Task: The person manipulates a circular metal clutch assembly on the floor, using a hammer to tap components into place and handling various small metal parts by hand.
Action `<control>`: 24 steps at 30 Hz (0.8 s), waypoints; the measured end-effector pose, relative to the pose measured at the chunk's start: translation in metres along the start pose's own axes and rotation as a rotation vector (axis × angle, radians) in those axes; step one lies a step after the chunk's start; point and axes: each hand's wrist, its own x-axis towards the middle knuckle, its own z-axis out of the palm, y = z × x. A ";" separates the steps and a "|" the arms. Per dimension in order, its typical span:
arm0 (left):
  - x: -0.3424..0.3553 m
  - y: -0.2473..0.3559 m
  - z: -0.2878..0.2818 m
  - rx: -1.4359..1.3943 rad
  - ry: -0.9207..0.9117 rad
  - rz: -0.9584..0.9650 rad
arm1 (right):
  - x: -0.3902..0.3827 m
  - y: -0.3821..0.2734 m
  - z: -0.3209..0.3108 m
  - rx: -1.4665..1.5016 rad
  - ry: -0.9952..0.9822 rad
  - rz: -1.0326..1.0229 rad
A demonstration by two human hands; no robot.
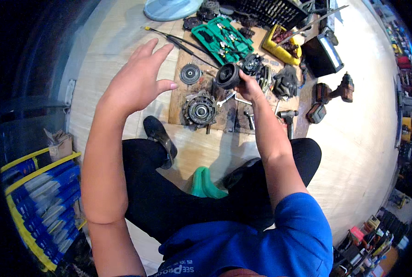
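Head view: right hand (250,87) has its fingers closed on the right side of a black pulley (226,76), hollow face angled left toward the camera. Pulley sits up-right of the round metal housing (200,110); left hand (139,76) is empty, fingers spread, well left.

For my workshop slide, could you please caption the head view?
The right hand holds a black round part over a cluttered board; the left hand is open.
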 end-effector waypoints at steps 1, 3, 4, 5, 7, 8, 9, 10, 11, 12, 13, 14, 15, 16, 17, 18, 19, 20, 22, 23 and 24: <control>0.000 0.000 0.000 0.001 0.004 -0.002 | -0.011 -0.002 0.005 0.065 -0.125 -0.045; 0.000 0.001 0.000 -0.021 0.018 0.001 | -0.034 -0.014 0.007 0.190 -0.294 -0.133; -0.003 0.001 -0.001 -0.036 0.026 -0.005 | -0.050 -0.021 0.022 0.247 -0.341 -0.165; -0.006 0.002 -0.002 -0.051 0.034 -0.010 | -0.067 -0.028 0.037 0.305 -0.388 -0.195; -0.001 0.014 0.002 -0.150 0.059 -0.005 | -0.099 -0.046 0.034 0.311 -0.513 -0.206; 0.004 0.022 0.006 -0.205 0.062 0.005 | -0.113 -0.049 0.024 0.288 -0.489 -0.271; 0.001 0.022 0.012 -0.246 0.063 -0.017 | -0.137 -0.048 0.053 0.275 -0.490 -0.311; -0.001 0.023 0.021 -0.294 0.084 -0.022 | -0.159 -0.050 0.075 0.239 -0.476 -0.335; -0.003 0.026 0.031 -0.346 0.100 -0.024 | -0.179 -0.050 0.089 0.269 -0.507 -0.330; -0.008 0.036 0.037 -0.560 0.062 -0.071 | -0.195 -0.045 0.097 0.275 -0.475 -0.317; -0.014 0.041 0.050 -0.643 0.062 -0.112 | -0.210 -0.042 0.109 0.284 -0.449 -0.304; -0.022 0.045 0.061 -0.769 0.004 -0.141 | -0.227 -0.042 0.122 0.261 -0.471 -0.294; -0.027 0.058 0.068 -0.902 -0.069 -0.145 | -0.242 -0.041 0.118 0.258 -0.510 -0.305; -0.039 0.070 0.070 -1.108 -0.161 -0.209 | -0.253 -0.036 0.117 0.236 -0.532 -0.299; -0.052 0.079 0.072 -1.310 -0.255 -0.277 | -0.263 -0.032 0.116 0.213 -0.556 -0.291; -0.063 0.084 0.076 -1.401 -0.273 -0.273 | -0.272 -0.029 0.121 0.215 -0.563 -0.293; -0.075 0.088 0.078 -1.470 -0.267 -0.283 | -0.280 -0.025 0.121 0.224 -0.560 -0.250; -0.086 0.093 0.078 -1.540 -0.262 -0.291 | -0.288 -0.023 0.119 0.233 -0.558 -0.208; -0.100 0.088 0.085 -1.666 -0.322 -0.312 | -0.300 -0.020 0.126 0.247 -0.527 -0.146; -0.104 0.087 0.086 -1.648 -0.344 -0.321 | -0.302 -0.023 0.124 0.190 -0.557 -0.144; -0.109 0.087 0.087 -1.630 -0.368 -0.341 | -0.307 -0.025 0.123 0.140 -0.585 -0.133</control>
